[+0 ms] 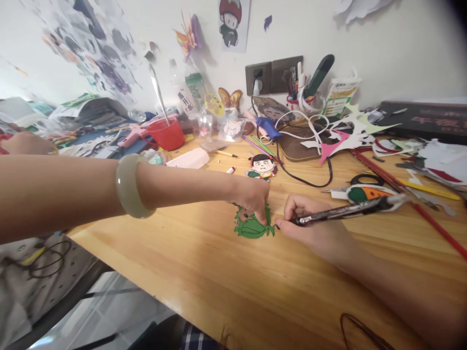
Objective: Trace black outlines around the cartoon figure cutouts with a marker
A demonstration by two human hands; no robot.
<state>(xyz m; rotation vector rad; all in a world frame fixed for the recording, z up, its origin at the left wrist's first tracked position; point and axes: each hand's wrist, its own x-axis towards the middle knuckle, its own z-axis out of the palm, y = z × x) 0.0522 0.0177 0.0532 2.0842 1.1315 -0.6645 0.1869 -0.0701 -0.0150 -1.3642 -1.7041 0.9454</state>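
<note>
A small paper cutout of a green-haired cartoon figure (251, 228) lies flat on the wooden table. My left hand (253, 194) reaches across from the left with a pale bangle (133, 185) on the wrist. Its fingers are bent down and hold the cutout against the tabletop, hiding part of the figure. In my right hand (310, 233) is a black marker pen (328, 214), gripped like a writing tool. The pen's tip points at the green hair's right edge; whether they touch I cannot tell. Just behind lies a second cutout, a black-haired cartoon figure (261, 166).
Scissors (367, 180) and an orange-and-green cutout (368, 193) lie to the right, near a long red strip (438, 226). A red mug (166, 133), a blue glue gun (268, 127) with cables, and paper scraps crowd the back. Another person's hand (27, 143) shows at far left.
</note>
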